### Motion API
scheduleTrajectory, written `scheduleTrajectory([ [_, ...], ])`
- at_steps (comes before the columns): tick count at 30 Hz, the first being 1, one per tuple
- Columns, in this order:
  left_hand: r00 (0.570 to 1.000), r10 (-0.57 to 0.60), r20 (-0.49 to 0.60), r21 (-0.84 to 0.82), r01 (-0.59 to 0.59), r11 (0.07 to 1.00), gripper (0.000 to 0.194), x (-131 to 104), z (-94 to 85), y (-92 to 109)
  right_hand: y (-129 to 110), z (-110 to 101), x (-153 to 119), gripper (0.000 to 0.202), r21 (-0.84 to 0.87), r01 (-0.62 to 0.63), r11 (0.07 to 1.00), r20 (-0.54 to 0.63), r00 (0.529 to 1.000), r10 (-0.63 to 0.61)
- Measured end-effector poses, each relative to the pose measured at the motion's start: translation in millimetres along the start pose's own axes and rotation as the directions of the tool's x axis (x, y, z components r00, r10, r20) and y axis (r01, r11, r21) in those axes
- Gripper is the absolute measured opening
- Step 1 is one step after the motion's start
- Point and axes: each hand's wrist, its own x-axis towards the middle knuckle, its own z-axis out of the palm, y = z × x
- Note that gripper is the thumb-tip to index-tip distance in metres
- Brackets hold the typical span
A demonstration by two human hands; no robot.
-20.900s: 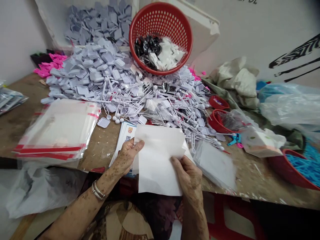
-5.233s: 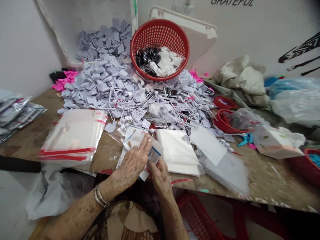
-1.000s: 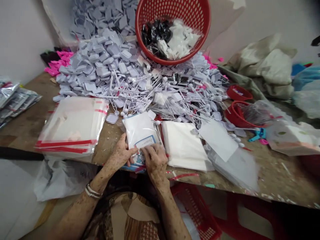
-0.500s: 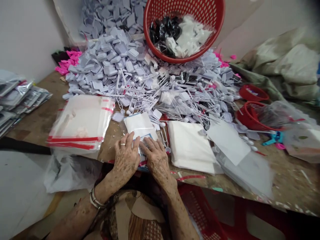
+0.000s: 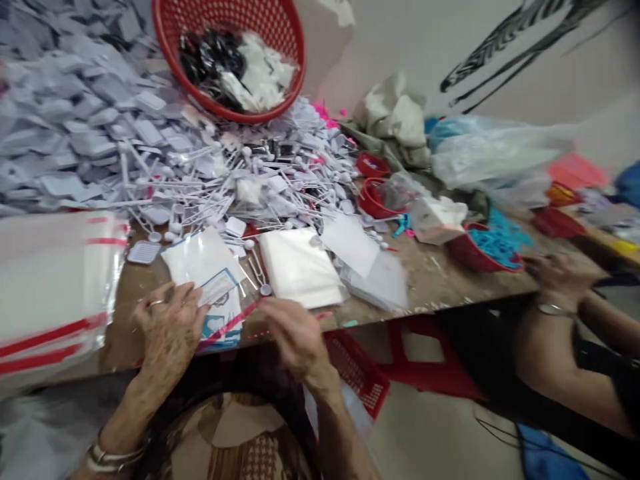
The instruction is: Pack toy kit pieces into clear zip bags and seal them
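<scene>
Clear bags with red bands (image 5: pixel 55 267) lie stacked at the left edge of the frame, below heaped pale lilac pieces (image 5: pixel 75 127). Lower left, the left hand (image 5: pixel 169 330), fingers spread, rests at the near left side of a clear packet (image 5: pixel 195 257) holding white paper, on the desk (image 5: pixel 425 280) left of centre. Blue-and-white cards (image 5: pixel 220 337) show at its lower end. A red basket (image 5: pixel 270 30) stands top centre. From the packet a red strip (image 5: pixel 235 321) slants up to the right hand (image 5: pixel 295 333), low centre, blurred, its fingertips pinched on the end. Folded white sheets (image 5: pixel 300 267) lie just above that hand. At far right is another person's hand (image 5: pixel 565 273).
</scene>
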Motion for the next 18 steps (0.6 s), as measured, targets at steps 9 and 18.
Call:
scheduleTrajectory([
  [9, 1.000, 0.018, -0.007, -0.067, -0.018, 0.998, 0.033, 0.7, 5.4, -4.9, 168.9, -107.9, -67.7, 0.074, -0.120, -0.891, 0.438, -0.577, 0.422, 0.699],
  [18, 1.000, -0.018, -0.018, -0.190, 0.015, 0.982, 0.035, -2.1, 15.0, -11.0, 167.9, -120.0, -60.9, 0.048, -0.098, -0.920, 0.380, -0.498, 0.376, 0.781],
])
